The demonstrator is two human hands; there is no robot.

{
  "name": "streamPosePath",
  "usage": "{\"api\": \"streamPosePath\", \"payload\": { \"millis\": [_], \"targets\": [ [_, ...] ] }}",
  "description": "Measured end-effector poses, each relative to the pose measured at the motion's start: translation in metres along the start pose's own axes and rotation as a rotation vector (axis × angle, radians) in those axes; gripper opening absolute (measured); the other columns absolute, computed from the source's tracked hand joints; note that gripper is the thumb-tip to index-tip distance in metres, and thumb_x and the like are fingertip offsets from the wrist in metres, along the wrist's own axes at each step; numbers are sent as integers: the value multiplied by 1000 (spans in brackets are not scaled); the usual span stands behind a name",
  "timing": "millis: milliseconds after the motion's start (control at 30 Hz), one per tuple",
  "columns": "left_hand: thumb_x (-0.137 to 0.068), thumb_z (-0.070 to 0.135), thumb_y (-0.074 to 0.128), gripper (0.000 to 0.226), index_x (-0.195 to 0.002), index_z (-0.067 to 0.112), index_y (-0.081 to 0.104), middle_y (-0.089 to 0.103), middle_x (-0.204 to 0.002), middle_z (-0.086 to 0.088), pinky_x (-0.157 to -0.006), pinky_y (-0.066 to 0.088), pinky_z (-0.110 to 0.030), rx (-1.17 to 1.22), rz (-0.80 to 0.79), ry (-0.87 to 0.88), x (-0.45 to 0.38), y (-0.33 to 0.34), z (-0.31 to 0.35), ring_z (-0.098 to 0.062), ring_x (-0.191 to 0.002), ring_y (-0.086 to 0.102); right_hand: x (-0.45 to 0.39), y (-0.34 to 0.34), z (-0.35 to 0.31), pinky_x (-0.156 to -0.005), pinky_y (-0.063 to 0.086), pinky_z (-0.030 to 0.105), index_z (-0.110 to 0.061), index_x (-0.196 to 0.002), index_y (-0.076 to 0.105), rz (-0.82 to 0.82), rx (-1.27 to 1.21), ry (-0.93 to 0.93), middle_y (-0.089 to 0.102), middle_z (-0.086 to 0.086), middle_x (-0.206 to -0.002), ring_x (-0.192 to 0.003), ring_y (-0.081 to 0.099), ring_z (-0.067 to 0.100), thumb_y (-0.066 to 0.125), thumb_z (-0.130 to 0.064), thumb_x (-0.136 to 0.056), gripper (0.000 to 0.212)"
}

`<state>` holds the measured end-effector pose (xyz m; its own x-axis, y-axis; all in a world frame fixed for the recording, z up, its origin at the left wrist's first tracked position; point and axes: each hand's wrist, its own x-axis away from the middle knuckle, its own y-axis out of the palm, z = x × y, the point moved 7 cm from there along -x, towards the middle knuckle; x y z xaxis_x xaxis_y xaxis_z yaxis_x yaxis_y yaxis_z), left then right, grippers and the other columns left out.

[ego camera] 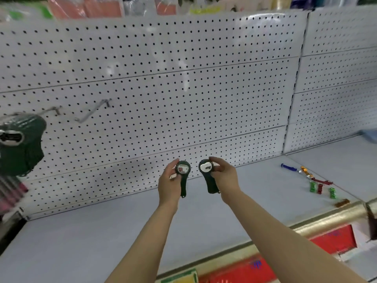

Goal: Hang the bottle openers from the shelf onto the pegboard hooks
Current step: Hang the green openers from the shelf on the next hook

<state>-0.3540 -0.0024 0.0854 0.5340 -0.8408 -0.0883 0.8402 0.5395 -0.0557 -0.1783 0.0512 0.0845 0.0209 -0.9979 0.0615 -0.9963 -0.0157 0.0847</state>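
My left hand (168, 186) holds a dark green bottle opener (183, 176) by its round metal head, handle pointing down. Beside it my right hand (223, 176) grips a second dark green bottle opener (208, 176) the same way. Both hang just above the white shelf (102, 231), in front of the white pegboard (163, 88). An empty metal hook (91, 112) sticks out of the board at the left. Further left, another hook (49, 110) carries dark green bottle openers (19, 144), blurred at the frame's edge.
Several small coloured openers, blue (288, 167), orange, red and green (312, 186), lie on the shelf at the right. A gold rail (326, 219) runs along the shelf's front edge with red labels below. Packaged goods hang above the pegboard.
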Motion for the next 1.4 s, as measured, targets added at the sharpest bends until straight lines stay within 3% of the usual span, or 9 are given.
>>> {"api": "streamPosePath", "payload": {
  "millis": [133, 267, 467, 667, 900, 1067, 1167, 1300, 1400],
  "targets": [
    [-97, -3, 48, 52, -121, 39, 65, 61, -122, 0, -66, 45, -23, 109, 55, 46, 31, -31, 29, -5, -95, 58, 48, 14, -26, -61, 50, 28, -23, -112, 65, -37, -82, -64, 69, 0, -89, -72, 61, 11, 44, 18, -81, 55],
    [-96, -1, 49, 53, -119, 44, 64, 63, -118, 3, -69, 46, -21, 170, 85, 86, 67, -64, 47, -5, -96, 60, 91, 29, -37, -60, 47, 28, -25, -118, 65, -82, -139, -98, 70, 7, -100, -81, 63, 18, 44, 15, -83, 57],
    [-94, -3, 49, 56, -118, 45, 65, 64, -119, 3, -76, 47, -22, 197, 155, 164, 101, -115, 72, -2, -94, 62, 152, 66, -54, -60, 51, 30, -31, -109, 66, -148, -216, -157, 71, 6, -98, -83, 63, 20, 44, 13, -84, 55],
    [-94, -6, 47, 57, -121, 41, 64, 65, -114, 17, -68, 46, -5, 205, 195, 273, 117, -165, 103, 12, -85, 62, 195, 106, -79, -66, 53, 31, -30, -110, 67, -185, -245, -246, 72, 8, -99, -90, 66, 23, 45, 14, -82, 57],
    [-95, -9, 46, 55, -125, 35, 61, 65, -100, 39, -75, 45, -5, 157, 220, 446, 128, -243, 136, 13, -92, 61, 240, 174, -102, -66, 53, 30, -31, -110, 67, -219, -316, -333, 72, 6, -100, -84, 66, 15, 46, 14, -84, 56],
    [-94, -9, 48, 57, -126, 36, 63, 68, -111, 23, -81, 48, -13, 169, 231, 518, 116, -292, 154, -1, -96, 64, 262, 213, -109, -56, 52, 24, -31, -108, 68, -216, -368, -339, 73, 5, -97, -82, 67, 15, 45, 17, -84, 58],
    [-94, -8, 49, 58, -122, 40, 63, 68, -109, 27, -82, 50, -14, 163, 234, 533, 105, -306, 166, 3, -97, 64, 270, 225, -120, -57, 52, 22, -30, -109, 67, -208, -375, -356, 73, 4, -96, -81, 66, 13, 46, 16, -84, 56],
    [-95, -3, 49, 55, -126, 40, 63, 65, -124, 12, -93, 52, -25, 110, 227, 530, 81, -310, 174, -1, -106, 63, 275, 232, -131, -55, 54, 25, -30, -108, 67, -208, -369, -369, 74, 0, -92, -81, 66, 14, 46, 14, -86, 54],
    [-95, -1, 49, 56, -123, 45, 62, 64, -125, 10, -97, 53, -31, 94, 242, 504, 64, -311, 176, -4, -108, 63, 274, 233, -134, -58, 55, 24, -30, -108, 67, -222, -343, -371, 74, 0, -92, -82, 67, 13, 49, 13, -86, 52]
  ]
}}
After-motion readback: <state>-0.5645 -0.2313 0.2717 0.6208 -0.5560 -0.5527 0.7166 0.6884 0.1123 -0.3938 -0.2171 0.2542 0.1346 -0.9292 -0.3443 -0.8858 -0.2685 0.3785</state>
